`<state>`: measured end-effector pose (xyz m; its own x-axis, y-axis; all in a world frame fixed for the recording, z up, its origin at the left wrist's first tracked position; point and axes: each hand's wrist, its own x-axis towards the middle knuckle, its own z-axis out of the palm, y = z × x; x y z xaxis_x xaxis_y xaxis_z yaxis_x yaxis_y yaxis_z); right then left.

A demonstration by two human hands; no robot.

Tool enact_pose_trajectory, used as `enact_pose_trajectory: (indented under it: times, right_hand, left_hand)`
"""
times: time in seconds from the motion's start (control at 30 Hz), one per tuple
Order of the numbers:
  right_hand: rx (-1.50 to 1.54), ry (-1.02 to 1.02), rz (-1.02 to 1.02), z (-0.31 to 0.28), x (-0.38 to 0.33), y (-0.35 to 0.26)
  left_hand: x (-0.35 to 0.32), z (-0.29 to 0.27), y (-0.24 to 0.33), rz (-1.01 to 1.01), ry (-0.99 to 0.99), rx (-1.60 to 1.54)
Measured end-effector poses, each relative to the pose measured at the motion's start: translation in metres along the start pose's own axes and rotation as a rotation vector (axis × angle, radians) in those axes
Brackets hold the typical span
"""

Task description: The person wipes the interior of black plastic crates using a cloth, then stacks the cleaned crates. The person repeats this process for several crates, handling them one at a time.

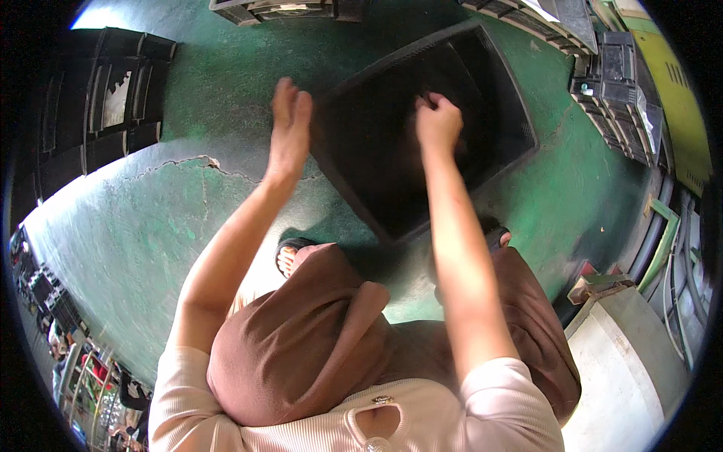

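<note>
A black rectangular plastic bin (pixel 506 90) lies tilted at an angle on the floor in front of my feet. Over its inside, my right hand (pixel 440 124) is closed with the fingers curled in. Something small and dark may be at its fingertips, but blur and the dark bin hide what it is. My left hand (pixel 290 132) is held beside the bin's left edge, its fingers stretched out and slightly blurred, with nothing in it. The inside of the bin is too dark to make out any contents.
Stacked black crates (pixel 113 98) stand on the left, and another crate (pixel 279 9) at the far edge. More black crates (pixel 617 83) line the right side by a yellow-green panel (pixel 681 98). A pale metal housing (pixel 625 361) sits near my right knee. The green floor (pixel 173 196) is cracked.
</note>
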<state>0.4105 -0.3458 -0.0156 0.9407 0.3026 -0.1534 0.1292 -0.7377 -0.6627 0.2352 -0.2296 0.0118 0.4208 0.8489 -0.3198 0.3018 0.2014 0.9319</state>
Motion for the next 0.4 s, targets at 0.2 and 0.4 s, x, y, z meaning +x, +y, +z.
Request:
enact_pose_trajectory:
  times: [0.2, 0.4]
  right_hand:
    - [-0.032, -0.088, -0.120, 0.077, -0.027, -0.022]
    - [-0.293, -0.530, -0.486, 0.064, -0.051, -0.016]
  left_hand:
    - [-0.005, 0.024, -0.008, 0.000, -0.013, -0.146]
    - [-0.005, 0.021, 0.002, -0.012, -0.058, -0.012]
